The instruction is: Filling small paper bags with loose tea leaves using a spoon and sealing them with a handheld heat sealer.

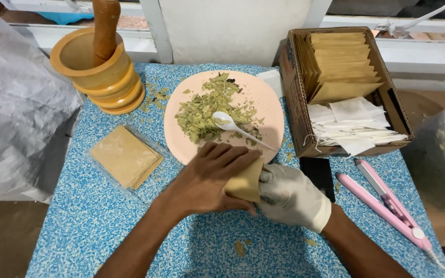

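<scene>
My bare left hand point(207, 177) and my white-gloved right hand point(289, 195) meet at the table's middle front, both gripping a small tan paper pouch point(245, 180) between them. Just beyond them lies a round pink plate point(269, 105) with a heap of crushed green dried leaves point(204, 110). A white plastic spoon point(230, 123) rests on the plate, its handle pointing toward my hands.
A wooden mortar with pestle point(99, 67) stands back left. A clear packet of tan pouches point(124, 157) lies left. A cardboard box point(297, 98) of tan envelopes and white tea bags sits right. A pink heat sealer point(387, 203) and a black slab point(318, 172) lie front right.
</scene>
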